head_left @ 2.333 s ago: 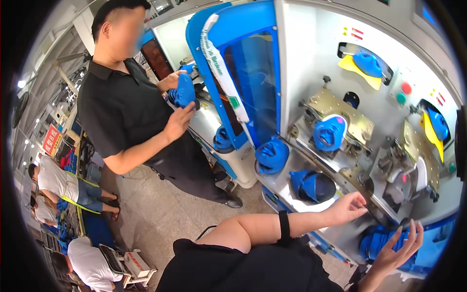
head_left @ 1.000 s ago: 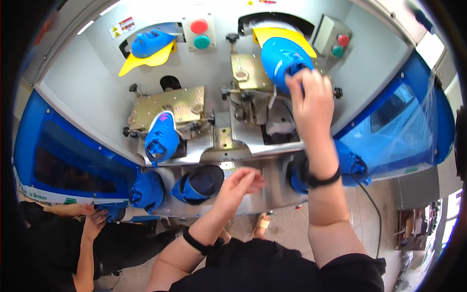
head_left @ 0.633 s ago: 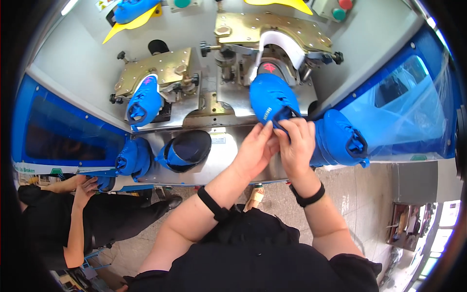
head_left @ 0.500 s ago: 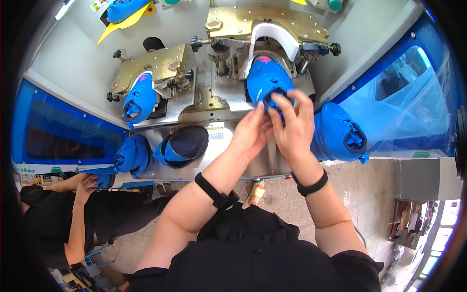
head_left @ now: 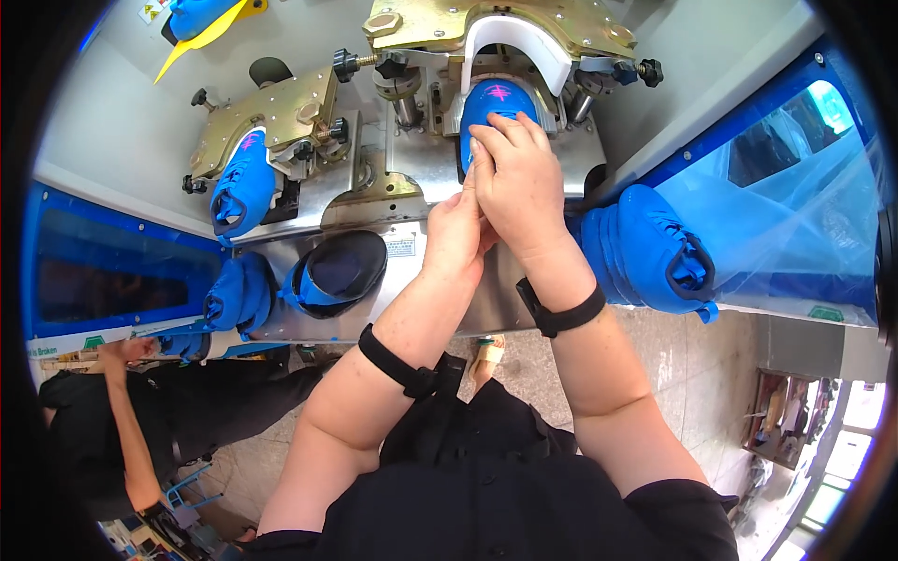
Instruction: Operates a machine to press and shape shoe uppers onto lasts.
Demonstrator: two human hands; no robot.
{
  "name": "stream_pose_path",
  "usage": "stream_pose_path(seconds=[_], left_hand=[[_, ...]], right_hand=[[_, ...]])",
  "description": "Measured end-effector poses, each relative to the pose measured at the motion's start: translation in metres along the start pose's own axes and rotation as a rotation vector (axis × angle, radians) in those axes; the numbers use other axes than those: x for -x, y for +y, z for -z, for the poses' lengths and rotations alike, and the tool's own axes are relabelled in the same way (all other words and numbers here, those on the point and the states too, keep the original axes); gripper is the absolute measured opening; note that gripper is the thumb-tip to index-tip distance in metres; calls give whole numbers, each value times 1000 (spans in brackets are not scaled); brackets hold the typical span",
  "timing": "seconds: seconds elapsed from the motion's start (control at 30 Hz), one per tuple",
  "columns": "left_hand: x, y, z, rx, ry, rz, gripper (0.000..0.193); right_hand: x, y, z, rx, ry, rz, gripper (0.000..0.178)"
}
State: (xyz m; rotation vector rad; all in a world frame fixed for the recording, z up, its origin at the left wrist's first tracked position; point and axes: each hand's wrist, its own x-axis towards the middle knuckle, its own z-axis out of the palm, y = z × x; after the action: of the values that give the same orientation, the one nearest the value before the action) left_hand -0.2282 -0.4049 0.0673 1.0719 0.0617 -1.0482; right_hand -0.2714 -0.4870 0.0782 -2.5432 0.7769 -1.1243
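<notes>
The left blue shoe [head_left: 243, 192] pointed its toe at a brass-coloured plate [head_left: 281, 107], perhaps for support; a blue-and-black shoe [head_left: 346, 271] lay on the tabletop [head_left: 400, 282]; my left hand [head_left: 456, 227] overlapped my right hand [head_left: 519, 178], seemingly steadying the middle blue shoe [head_left: 493, 99], toe toward a white curved band [head_left: 516, 30]; from afar I couldn't tell either grip; another blue shoe [head_left: 655, 238] sat rightward.

Blue shoe [head_left: 483, 105] under the fingers [head_left: 513, 133], its rear part hidden

The clamping machine [head_left: 435, 28] (two-station) and blue shoes [head_left: 645, 248] show a workshop.
</notes>
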Motion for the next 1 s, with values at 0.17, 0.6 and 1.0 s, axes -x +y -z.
stream_pose_path(seconds=[0.17,0.6,1.0], left_hand=[[-4,0,5,-12,-28,-14,46],[-9,1,-3,-58,-16,-36,45],[-12,-5,-1,-111,16,-65,51]], right_hand=[[-2,-1,0,0,12,21,20],[-8,10,-3,13,43,73,19],[-10,12,6,-18,-109,39,23]])
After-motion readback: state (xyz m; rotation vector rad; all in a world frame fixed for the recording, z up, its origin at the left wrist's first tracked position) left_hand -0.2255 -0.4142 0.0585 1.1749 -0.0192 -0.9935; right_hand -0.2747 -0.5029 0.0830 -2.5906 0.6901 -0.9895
